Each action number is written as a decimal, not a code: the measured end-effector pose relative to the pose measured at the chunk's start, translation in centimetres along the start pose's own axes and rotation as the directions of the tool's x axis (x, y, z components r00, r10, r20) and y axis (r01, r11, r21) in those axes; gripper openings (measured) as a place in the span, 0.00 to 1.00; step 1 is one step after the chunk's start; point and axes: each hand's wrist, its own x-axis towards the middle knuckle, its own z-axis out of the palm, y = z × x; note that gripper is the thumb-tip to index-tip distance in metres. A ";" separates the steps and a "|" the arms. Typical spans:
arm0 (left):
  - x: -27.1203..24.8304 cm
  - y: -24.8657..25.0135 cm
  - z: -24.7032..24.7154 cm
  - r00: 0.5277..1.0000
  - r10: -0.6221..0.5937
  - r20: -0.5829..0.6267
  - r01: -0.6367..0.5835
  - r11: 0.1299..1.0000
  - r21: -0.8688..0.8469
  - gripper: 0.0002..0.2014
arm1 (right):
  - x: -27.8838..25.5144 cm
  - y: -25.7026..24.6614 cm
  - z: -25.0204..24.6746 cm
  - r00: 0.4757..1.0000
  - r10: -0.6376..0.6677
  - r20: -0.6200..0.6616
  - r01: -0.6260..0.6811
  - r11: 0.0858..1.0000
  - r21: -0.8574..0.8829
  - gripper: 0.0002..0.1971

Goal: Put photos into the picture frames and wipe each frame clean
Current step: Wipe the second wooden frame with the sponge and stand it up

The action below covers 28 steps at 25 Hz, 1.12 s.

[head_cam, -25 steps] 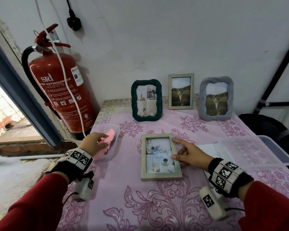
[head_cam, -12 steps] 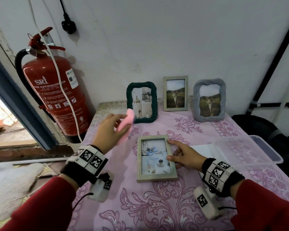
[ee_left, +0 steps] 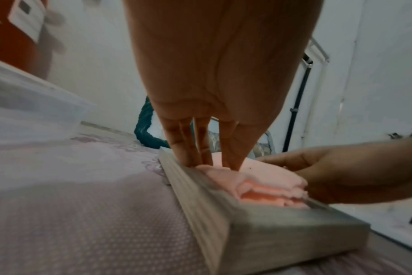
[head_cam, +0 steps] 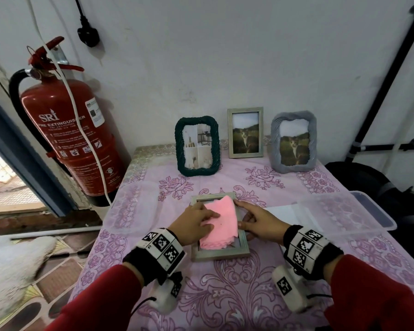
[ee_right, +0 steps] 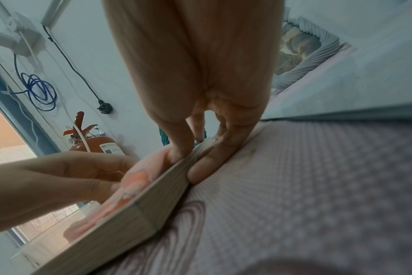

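Observation:
A light wooden picture frame [head_cam: 221, 253] lies flat on the pink flowered tablecloth, with a photo in it. A folded pink cloth [head_cam: 222, 220] covers most of its glass. My left hand [head_cam: 198, 222] presses the cloth down with straight fingers [ee_left: 200, 147]. My right hand [head_cam: 258, 223] rests on the frame's right rail, one finger [ee_right: 180, 147] on top and the thumb along the outer side. Three filled frames stand by the wall: a green rope frame [head_cam: 197, 145], a wooden frame [head_cam: 245, 132] and a grey frame [head_cam: 294, 142].
A clear plastic box [head_cam: 359, 213] sits at the right of the table with white paper [head_cam: 285, 211] beside it. A clear lid [head_cam: 127, 206] lies at the left edge. A red fire extinguisher [head_cam: 74, 144] stands off the table's left, a black bag [head_cam: 368, 180] to the right.
My left hand carried the pink cloth from the table's left edge up and across, then set it down on the flat frame. The right hand stayed on the frame's right rail.

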 end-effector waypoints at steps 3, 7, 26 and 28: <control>-0.6 -0.5 -0.8 0.995 0.021 -0.095 -0.031 0.994 -0.105 0.25 | -0.7 -0.9 0.0 0.998 0.070 -0.005 -0.069 0.996 0.061 0.31; -1.5 -2.4 -1.4 0.998 -0.047 -0.037 0.046 0.998 -0.041 0.52 | -1.1 -3.3 0.0 0.960 -0.181 -0.215 0.029 0.824 -0.566 0.24; -0.7 -4.2 0.0 0.995 -0.014 0.096 -0.017 0.951 0.308 0.67 | 0.2 -4.0 3.6 0.897 -0.285 0.337 0.439 0.502 -0.745 0.14; -0.6 -4.0 -0.3 0.993 -0.019 0.113 -0.020 0.944 0.331 0.66 | -1.3 -3.7 3.4 0.877 -0.302 0.373 0.480 0.536 -0.695 0.14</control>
